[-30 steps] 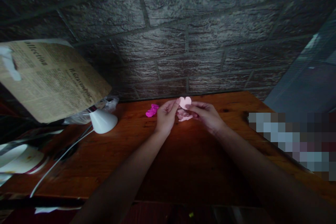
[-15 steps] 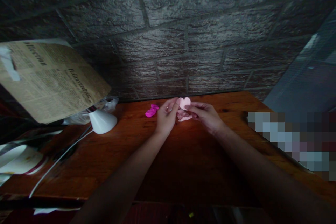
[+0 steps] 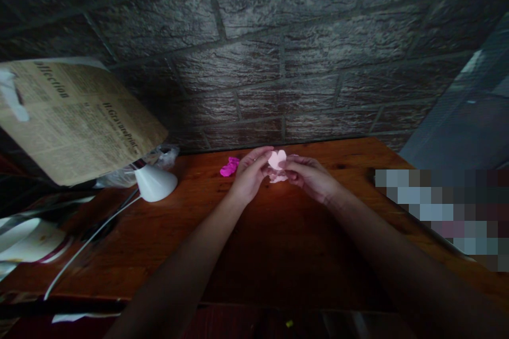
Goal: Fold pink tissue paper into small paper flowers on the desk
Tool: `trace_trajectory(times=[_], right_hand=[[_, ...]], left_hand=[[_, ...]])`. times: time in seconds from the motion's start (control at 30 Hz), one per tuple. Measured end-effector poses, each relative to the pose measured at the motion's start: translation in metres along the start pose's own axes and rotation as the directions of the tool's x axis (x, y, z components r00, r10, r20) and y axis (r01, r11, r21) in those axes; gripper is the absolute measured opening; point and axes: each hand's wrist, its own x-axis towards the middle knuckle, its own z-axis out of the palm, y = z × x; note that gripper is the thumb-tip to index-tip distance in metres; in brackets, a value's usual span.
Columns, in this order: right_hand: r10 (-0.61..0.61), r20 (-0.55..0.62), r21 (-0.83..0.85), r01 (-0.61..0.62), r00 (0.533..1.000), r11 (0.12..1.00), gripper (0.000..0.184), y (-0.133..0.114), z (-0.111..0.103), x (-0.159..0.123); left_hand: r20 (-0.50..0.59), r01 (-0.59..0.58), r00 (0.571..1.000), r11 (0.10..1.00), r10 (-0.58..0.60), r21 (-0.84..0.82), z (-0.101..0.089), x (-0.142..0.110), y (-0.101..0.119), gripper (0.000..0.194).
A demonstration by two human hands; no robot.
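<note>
A small pale pink heart-shaped piece, seemingly paper (image 3: 277, 159), is held up between my two hands over the wooden table. My left hand (image 3: 251, 174) pinches its left edge between thumb and fingers. On the other side, my right hand (image 3: 308, 174) grips the lower right of the heart, thumb in front. Behind and below the heart lie crumpled light pink pieces (image 3: 278, 178), partly hidden by the fingers. Left of my left hand, a crumpled bright magenta piece (image 3: 229, 167) rests on the tabletop.
A lamp with a white base (image 3: 156, 184) and a newsprint-patterned shade (image 3: 79, 122) stands at the left, its white cable (image 3: 85, 246) running forward. A white cup-like container (image 3: 34, 241) lies near the left edge. Behind the table (image 3: 191, 222) rises a stone-block wall (image 3: 254, 63).
The heart has shifted slightly left and tilted. Both hands have adjusted their fingers around it, with the left hand moving a little closer over the magenta piece's side.
</note>
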Motion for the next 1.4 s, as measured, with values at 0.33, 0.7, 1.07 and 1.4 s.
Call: trace_trajectory(times=[0.33,0.7,1.07,1.4], right_hand=[[-0.104,0.053,-0.147,0.111,0.993,0.983,0.028,0.005,-0.003,0.002],[-0.129,0.049,-0.169,0.135,0.99,0.976,0.029,0.006,-0.002,0.001],[-0.226,0.017,-0.237,0.223,0.974,0.945,0.029,0.005,-0.003,0.003],[-0.302,0.068,-0.319,0.308,0.951,0.896,0.032,0.01,-0.005,0.005]], left_hand=[[-0.012,-0.079,0.997,0.994,0.08,0.08,0.0,0.001,-0.002,0.027],[-0.1,-0.088,0.99,0.989,0.1,0.118,-0.002,0.002,-0.006,0.024],[-0.1,-0.093,0.989,0.979,0.112,0.18,-0.002,0.002,-0.009,0.024],[-0.138,-0.199,0.958,0.93,0.251,0.309,-0.004,0.004,-0.013,0.021]])
